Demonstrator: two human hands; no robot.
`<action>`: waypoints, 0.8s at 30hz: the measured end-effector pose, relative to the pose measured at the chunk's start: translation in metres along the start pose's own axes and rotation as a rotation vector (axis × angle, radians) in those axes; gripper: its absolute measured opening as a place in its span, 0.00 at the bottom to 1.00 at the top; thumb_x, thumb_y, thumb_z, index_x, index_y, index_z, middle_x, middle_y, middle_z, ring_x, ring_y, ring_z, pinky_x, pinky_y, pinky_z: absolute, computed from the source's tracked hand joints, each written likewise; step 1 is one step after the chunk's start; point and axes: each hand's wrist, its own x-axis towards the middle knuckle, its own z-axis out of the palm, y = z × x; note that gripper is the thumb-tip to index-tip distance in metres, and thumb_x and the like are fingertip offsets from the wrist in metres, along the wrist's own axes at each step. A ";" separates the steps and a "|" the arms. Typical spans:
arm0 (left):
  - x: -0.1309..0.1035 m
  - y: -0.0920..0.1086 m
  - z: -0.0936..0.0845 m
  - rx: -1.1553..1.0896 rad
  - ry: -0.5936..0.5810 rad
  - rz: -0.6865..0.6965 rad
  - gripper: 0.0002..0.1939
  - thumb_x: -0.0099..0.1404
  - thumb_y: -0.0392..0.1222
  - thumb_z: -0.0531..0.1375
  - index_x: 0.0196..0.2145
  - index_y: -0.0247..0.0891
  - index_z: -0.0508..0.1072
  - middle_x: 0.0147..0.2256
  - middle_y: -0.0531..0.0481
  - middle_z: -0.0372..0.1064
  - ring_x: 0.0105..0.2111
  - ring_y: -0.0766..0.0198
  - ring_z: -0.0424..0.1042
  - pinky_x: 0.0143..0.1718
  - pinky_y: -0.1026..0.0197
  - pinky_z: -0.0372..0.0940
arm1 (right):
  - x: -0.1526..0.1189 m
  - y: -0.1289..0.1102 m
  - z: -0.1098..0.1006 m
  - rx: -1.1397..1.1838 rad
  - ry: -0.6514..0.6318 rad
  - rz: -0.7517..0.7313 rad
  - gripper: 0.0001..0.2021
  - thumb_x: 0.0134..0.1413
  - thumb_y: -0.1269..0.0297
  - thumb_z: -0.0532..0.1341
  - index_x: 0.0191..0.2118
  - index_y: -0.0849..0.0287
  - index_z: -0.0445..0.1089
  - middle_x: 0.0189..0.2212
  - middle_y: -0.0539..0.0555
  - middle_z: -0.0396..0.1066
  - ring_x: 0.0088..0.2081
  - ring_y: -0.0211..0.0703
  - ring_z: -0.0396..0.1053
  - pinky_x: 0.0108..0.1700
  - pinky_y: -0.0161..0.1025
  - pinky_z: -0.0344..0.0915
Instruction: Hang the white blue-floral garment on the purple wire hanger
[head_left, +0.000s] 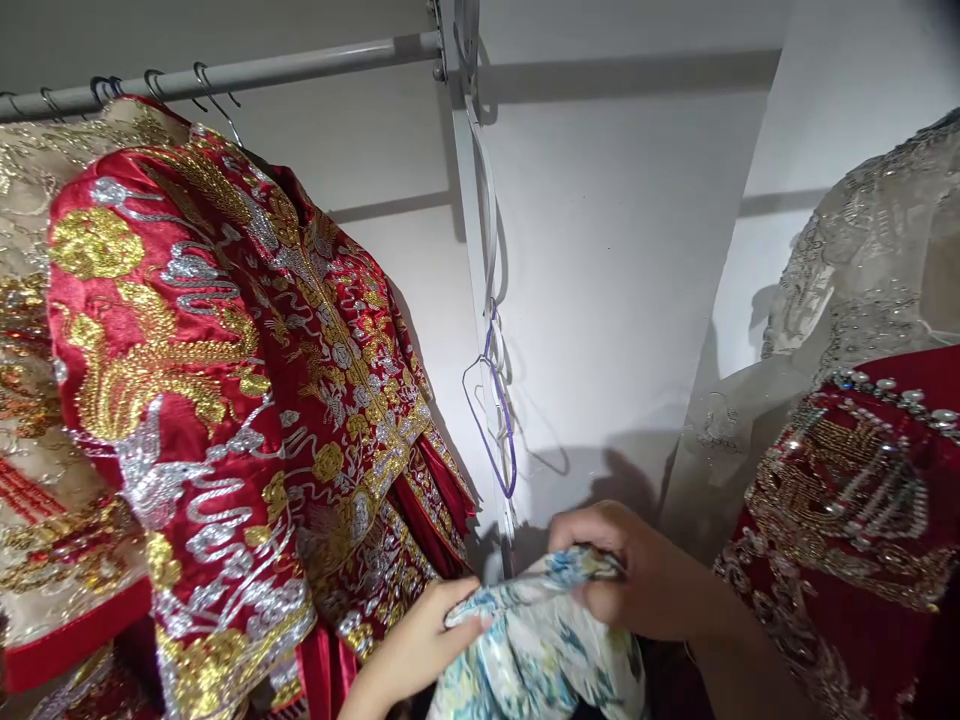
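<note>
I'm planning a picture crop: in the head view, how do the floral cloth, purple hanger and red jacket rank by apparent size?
1. Red jacket
2. Floral cloth, cut off by the bottom edge
3. Purple hanger, just thin wire

At the bottom centre of the frame, our left hand (424, 640) and our right hand (637, 575) grip the gathered edge of a white cloth garment printed in blue and yellow (536, 655). At left we see a red satin jacket embroidered in gold and silver (330, 340) below a grey metal rail (300, 68), at centre a purple wire hanger (508, 430), at lower right a red beaded dress (840, 510).
</note>
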 end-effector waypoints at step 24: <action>0.030 0.046 -0.072 -0.517 0.697 0.248 0.10 0.56 0.45 0.64 0.34 0.39 0.78 0.35 0.51 0.75 0.37 0.59 0.72 0.39 0.63 0.66 | 0.142 -0.016 -0.014 0.441 0.532 0.031 0.08 0.41 0.65 0.68 0.27 0.59 0.69 0.18 0.46 0.64 0.21 0.37 0.63 0.27 0.36 0.62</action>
